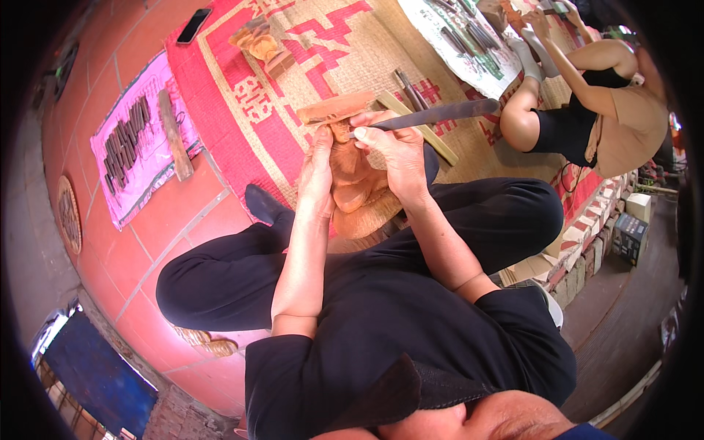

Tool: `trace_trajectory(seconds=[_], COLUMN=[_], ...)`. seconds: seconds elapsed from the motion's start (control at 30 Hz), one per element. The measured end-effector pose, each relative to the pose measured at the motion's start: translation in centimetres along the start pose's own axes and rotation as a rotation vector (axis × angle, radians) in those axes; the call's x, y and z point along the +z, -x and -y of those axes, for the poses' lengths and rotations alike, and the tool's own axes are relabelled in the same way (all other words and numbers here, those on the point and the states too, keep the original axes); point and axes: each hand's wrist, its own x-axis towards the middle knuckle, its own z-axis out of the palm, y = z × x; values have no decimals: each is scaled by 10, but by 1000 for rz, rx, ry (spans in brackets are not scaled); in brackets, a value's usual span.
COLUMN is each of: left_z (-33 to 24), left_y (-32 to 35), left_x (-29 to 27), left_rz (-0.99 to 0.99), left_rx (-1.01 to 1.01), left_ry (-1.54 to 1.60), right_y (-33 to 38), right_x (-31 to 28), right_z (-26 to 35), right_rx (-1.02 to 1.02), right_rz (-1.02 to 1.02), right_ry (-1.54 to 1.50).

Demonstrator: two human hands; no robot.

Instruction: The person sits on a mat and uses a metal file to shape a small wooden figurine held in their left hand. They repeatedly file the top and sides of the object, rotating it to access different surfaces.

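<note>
The person sits cross-legged on a red and tan woven mat (293, 95), with a reddish-brown wooden carving (354, 187) resting between the knees. The left hand (317, 170) is wrapped around the carving's left side, gripping it. The right hand (394, 150) is clenched around a long chisel (433, 115), whose tip meets the top of the carving while its shaft runs off to the right. Just beyond the hands lies a flat wooden block (337, 108). Far left, a pink cloth (139, 147) holds a row of dark tools. Far right, another person (587, 103) sits on the mat.
</note>
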Motion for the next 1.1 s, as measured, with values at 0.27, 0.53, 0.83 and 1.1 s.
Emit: trace_trajectory(seconds=[0.27, 0.53, 0.83, 1.1], left_z=[4, 4, 6, -4], left_y=[-3, -2, -13, -16], left_x=[-5, -2, -17, -24], left_rz=[28, 12, 82, 256], left_rx=[4, 26, -163, -110], left_ry=[-20, -4, 155, 499], right_y=[1, -1, -9, -7], right_x=[4, -3, -19, -25], right_z=[4, -4, 11, 12], right_rx=[14, 19, -20, 39], right_rz=[-40, -10, 62, 49], right_ry=[-91, -55, 37, -172])
